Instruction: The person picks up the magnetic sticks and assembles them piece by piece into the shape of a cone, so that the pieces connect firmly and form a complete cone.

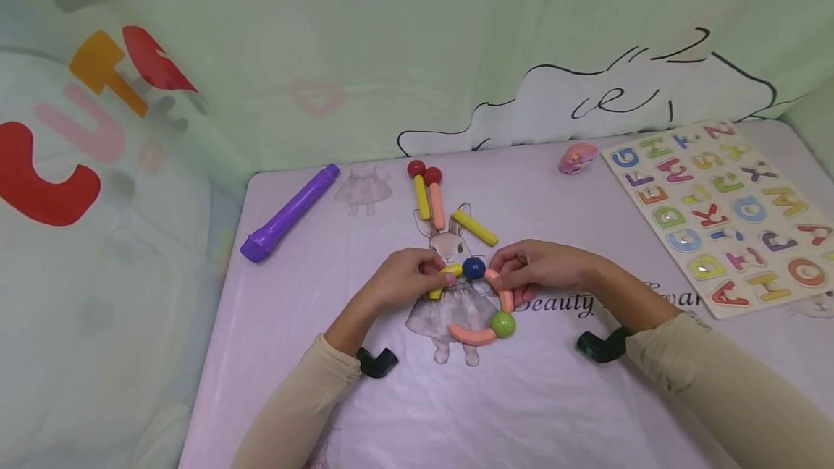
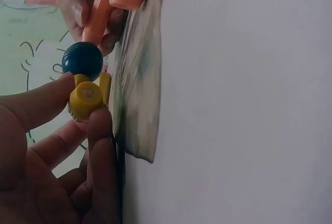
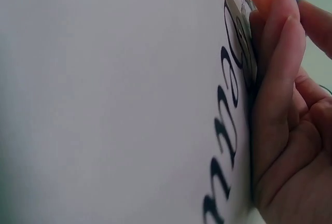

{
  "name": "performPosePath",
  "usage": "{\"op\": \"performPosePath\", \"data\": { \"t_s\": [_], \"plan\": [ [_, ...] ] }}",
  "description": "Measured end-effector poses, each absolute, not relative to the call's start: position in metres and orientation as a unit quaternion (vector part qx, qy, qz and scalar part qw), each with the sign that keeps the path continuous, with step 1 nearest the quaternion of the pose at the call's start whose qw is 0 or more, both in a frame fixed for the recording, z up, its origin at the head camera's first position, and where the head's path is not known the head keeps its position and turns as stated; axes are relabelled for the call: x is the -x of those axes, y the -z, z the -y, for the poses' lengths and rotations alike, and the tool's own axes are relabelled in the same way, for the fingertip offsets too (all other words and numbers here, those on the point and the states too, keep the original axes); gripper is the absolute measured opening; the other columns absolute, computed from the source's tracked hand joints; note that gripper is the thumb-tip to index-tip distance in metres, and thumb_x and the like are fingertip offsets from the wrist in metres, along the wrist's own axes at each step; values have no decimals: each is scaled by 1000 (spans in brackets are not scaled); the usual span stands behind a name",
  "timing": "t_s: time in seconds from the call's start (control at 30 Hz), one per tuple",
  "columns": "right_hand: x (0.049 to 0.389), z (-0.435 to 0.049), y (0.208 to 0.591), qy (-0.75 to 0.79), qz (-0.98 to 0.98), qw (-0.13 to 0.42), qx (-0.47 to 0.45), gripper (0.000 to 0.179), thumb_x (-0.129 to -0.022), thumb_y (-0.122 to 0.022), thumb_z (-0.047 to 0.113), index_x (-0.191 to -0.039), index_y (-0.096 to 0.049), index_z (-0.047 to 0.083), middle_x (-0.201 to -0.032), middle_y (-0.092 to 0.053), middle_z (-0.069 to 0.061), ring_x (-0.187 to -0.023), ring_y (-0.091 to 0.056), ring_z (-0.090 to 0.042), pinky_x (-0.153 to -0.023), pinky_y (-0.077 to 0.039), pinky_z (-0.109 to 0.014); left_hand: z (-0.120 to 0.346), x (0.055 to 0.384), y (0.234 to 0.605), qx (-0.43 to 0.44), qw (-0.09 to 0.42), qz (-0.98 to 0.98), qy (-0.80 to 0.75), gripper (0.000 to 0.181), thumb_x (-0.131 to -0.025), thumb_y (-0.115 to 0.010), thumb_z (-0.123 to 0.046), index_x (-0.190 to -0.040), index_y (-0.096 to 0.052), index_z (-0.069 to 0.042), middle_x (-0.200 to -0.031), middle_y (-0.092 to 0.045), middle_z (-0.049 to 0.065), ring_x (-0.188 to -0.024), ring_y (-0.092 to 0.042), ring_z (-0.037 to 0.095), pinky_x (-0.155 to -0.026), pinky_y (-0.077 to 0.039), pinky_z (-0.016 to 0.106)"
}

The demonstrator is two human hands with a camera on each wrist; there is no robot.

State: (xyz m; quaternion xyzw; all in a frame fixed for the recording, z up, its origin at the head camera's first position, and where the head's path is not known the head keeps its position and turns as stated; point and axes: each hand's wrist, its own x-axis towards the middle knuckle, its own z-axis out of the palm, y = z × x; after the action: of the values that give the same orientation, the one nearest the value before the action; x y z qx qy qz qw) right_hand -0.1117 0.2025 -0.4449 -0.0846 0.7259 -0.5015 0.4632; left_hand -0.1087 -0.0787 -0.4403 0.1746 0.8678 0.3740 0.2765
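My left hand (image 1: 407, 277) pinches a yellow curved stick (image 2: 85, 102) between thumb and fingers. One end of that stick meets a dark blue ball (image 1: 473, 268). On the ball's other side, my right hand (image 1: 537, 266) holds an orange curved stick (image 1: 506, 299). That stick runs down to a green ball (image 1: 503, 324), where a second orange curved stick (image 1: 472, 335) joins it. Together the pieces form an arc with a gap at its lower left. In the right wrist view, the fingers (image 3: 282, 63) partly hide the orange stick.
Beyond the hands lie a yellow stick (image 1: 422, 197) and an orange stick (image 1: 436, 207), each topped by a red ball, and a loose yellow stick (image 1: 475, 227). A purple tube (image 1: 289, 213) lies left. A pink toy (image 1: 578, 158) and an alphabet board (image 1: 723, 216) are at right.
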Motion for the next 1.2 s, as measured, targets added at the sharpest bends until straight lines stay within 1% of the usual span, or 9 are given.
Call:
{"op": "performPosePath", "data": {
  "t_s": [0.1,0.27,0.43,0.7,1.07,1.2],
  "plan": [
    [112,-201,444,492,-734,460,89,33,-99,-68,28,-120,-65,3,-89,-70,-8,-73,-65,-18,-67,-57,-25,77,111,441,-167,281,-862,-386,23,-94,-74,-34,-105,-73,-14,-76,-65,-2,-62,-64,12,-64,-47,25],
    [110,-200,444,493,-736,457,82,32,-98,-69,27,-119,-66,3,-88,-70,-7,-72,-64,-18,-66,-56,-24,75,112,441,-155,285,-861,-391,25,-94,-75,-33,-109,-74,-14,-74,-65,-2,-59,-64,13,-59,-46,24],
    [110,-200,446,495,-737,454,74,31,-98,-70,27,-118,-66,3,-87,-70,-7,-72,-64,-18,-66,-56,-24,74,112,440,-151,280,-864,-390,24,-92,-77,-31,-109,-75,-14,-72,-64,-1,-58,-64,13,-56,-46,24],
    [110,-200,446,496,-737,452,77,31,-98,-69,27,-118,-65,3,-87,-69,-7,-71,-64,-18,-66,-56,-24,73,112,439,-159,270,-869,-383,26,-91,-78,-32,-108,-75,-14,-71,-64,-2,-57,-63,11,-58,-44,23],
    [110,-199,443,500,-736,450,74,30,-98,-69,26,-117,-66,3,-86,-71,-8,-71,-64,-18,-66,-56,-25,72,111,436,-143,271,-872,-381,31,-87,-82,-32,-111,-75,-13,-76,-65,1,-58,-65,13,-57,-46,24],
    [109,-199,444,502,-735,450,69,31,-98,-70,26,-117,-66,3,-86,-70,-8,-70,-64,-17,-65,-56,-25,73,112,435,-140,270,-877,-372,31,-86,-83,-36,-108,-75,-15,-76,-65,0,-58,-64,13,-56,-46,24]
  ]
}}
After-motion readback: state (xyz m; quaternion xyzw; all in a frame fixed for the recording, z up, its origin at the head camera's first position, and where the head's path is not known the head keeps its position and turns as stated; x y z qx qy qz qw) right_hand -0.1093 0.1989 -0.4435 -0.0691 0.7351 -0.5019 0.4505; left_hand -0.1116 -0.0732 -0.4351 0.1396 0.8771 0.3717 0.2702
